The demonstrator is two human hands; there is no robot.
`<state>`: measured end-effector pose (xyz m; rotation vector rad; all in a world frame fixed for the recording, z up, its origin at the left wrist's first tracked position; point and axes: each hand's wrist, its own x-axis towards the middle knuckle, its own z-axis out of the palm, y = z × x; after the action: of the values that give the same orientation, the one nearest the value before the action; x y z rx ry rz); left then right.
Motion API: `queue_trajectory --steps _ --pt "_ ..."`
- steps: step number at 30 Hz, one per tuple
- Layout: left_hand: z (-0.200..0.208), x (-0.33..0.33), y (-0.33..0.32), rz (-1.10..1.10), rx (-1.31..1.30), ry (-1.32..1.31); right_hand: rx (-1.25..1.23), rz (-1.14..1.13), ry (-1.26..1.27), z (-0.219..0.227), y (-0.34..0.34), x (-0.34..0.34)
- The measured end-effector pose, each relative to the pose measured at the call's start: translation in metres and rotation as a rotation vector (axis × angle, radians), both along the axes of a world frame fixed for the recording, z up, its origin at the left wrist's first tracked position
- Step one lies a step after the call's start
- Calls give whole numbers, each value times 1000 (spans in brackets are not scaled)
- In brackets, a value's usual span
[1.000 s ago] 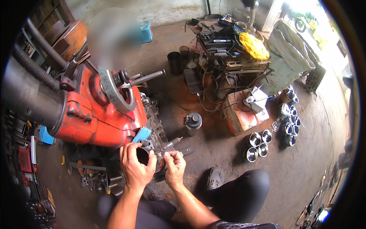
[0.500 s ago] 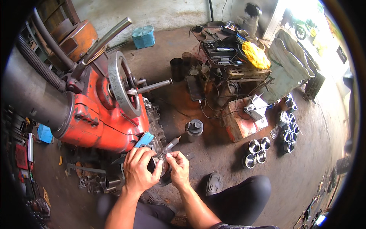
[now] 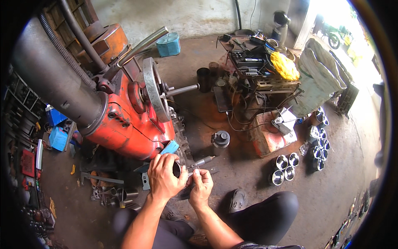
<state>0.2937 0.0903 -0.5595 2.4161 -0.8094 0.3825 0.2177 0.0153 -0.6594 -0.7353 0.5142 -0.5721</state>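
My left hand (image 3: pixel 165 178) is wrapped round a hollow, round metal piston (image 3: pixel 177 169), whose dark opening shows between thumb and fingers. My right hand (image 3: pixel 202 187) is closed in a pinch on a micrometer (image 3: pixel 205 160) just right of the piston. The tool's grey barrel points up and to the right, past my right fingertips. Its dark curved frame shows partly below my hands, and the rest is hidden behind them. Both hands are close together, in front of a red machine (image 3: pixel 132 128).
The machine's handwheel (image 3: pixel 154 89) and steel handle (image 3: pixel 182 91) stick out ahead. A dark flask (image 3: pixel 220 139) stands on the floor. Shiny metal cups (image 3: pixel 285 169) sit in groups at right. Behind them are a wooden block (image 3: pixel 269 141) and a cluttered tool table (image 3: pixel 265 85).
The whole view has shifted, so the scene sits farther right and slightly lower. My hands keep their grip on the piston and micrometer, with little change between them.
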Motion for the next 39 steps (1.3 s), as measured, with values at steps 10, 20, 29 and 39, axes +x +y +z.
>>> queue_trajectory --steps 10,20,29,39 --pt "-2 1 0 -16 -11 -31 -66 122 32 10 -20 10" --pt "-7 1 0 9 -4 -34 -51 204 68 17 -32 21" --pt "-8 3 -1 12 -12 -75 -41 15 -1 -15 -8 -3" --pt "-9 3 -1 -1 -19 -89 -39 46 -23 -20 -10 5"
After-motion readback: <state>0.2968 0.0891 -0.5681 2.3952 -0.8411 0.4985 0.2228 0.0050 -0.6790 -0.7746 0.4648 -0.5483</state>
